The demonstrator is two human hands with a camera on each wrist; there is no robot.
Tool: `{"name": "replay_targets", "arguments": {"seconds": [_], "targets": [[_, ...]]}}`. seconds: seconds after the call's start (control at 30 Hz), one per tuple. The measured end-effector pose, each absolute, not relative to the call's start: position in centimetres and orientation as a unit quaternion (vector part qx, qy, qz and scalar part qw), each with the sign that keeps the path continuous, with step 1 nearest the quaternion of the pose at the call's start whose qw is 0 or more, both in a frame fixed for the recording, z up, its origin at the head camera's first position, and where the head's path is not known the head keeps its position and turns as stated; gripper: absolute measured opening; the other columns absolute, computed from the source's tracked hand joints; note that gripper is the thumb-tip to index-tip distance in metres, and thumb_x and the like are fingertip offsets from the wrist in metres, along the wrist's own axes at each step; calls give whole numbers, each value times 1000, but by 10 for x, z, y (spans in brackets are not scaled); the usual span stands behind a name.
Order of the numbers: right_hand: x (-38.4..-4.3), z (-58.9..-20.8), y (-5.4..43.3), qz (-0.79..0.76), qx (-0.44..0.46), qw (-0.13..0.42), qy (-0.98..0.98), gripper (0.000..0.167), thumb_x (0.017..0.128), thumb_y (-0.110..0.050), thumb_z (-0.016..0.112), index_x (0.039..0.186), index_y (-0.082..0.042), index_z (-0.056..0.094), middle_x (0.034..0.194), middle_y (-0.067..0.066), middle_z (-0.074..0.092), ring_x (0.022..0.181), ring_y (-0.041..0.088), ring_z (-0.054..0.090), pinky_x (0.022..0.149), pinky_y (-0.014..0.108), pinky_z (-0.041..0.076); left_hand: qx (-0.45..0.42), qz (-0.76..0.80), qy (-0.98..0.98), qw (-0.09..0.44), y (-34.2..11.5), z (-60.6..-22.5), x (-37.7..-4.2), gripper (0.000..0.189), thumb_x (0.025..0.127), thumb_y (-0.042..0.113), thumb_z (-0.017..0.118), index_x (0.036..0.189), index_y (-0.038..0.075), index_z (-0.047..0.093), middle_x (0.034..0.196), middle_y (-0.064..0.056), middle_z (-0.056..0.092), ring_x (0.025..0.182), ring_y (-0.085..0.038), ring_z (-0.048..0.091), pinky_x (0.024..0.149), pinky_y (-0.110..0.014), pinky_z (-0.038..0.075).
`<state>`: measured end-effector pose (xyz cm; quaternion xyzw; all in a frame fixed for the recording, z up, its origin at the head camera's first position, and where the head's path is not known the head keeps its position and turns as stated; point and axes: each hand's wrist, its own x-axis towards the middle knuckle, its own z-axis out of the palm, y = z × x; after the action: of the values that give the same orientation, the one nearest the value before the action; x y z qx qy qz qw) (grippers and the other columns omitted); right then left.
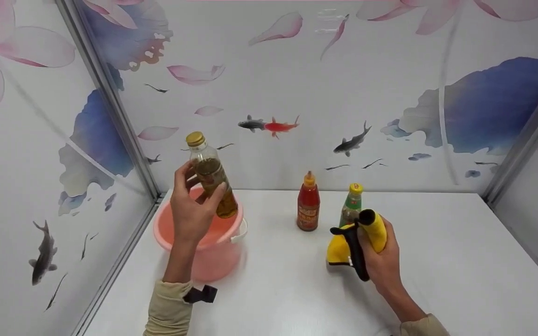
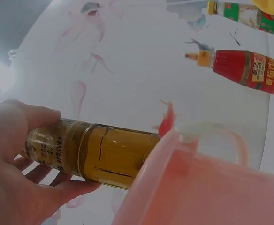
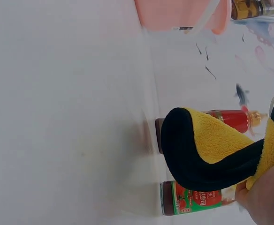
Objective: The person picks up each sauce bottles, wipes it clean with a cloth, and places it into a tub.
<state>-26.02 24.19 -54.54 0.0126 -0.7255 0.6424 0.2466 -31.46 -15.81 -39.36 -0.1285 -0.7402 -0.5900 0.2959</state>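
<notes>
My left hand grips a glass bottle with a gold cap and amber-brown liquid inside. The bottle leans, cap up and to the left, above the pink bucket, and its base overlaps the bucket's rim in the head view. In my right hand is a folded yellow cloth with black trim, raised over the table. Just behind the cloth stands a green-labelled bottle with a yellow cap, its lower part hidden in the head view. A red sauce bottle with a pointed orange-yellow nozzle stands upright to its left.
The white table ends at a back wall panel printed with fish and petals. Side panels with metal posts close in left and right. A white handle hangs on the bucket's right side.
</notes>
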Motion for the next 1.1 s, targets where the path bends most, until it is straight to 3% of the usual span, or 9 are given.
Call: {"name": "replay_targets", "arguments": {"seconds": [0.3,0.67,1.1], "targets": [[-262,-548,243,632,1,245,-736,52,110,-30,66,157,-20,45,133,-2,60,116,17,62,103,14,53,-105,-529,-799,264,-159,-414,-322,79,91,19,90,158,13,48,152,-12,57,132,-33,63,104,-54,62],[-262,-551,241,624,-21,222,-749,56,108,-40,66,158,-26,44,136,-4,59,118,16,61,102,13,53,-25,-491,-853,175,-151,-424,-324,77,88,14,91,150,6,46,154,-17,57,139,-39,61,109,-55,58],[-263,-554,242,626,-18,229,-745,55,109,-36,67,158,-25,45,134,-4,60,117,16,60,101,13,52,-21,-462,-874,147,-149,-424,-326,83,87,12,92,155,9,45,149,-15,59,134,-34,65,113,-51,56]]}}
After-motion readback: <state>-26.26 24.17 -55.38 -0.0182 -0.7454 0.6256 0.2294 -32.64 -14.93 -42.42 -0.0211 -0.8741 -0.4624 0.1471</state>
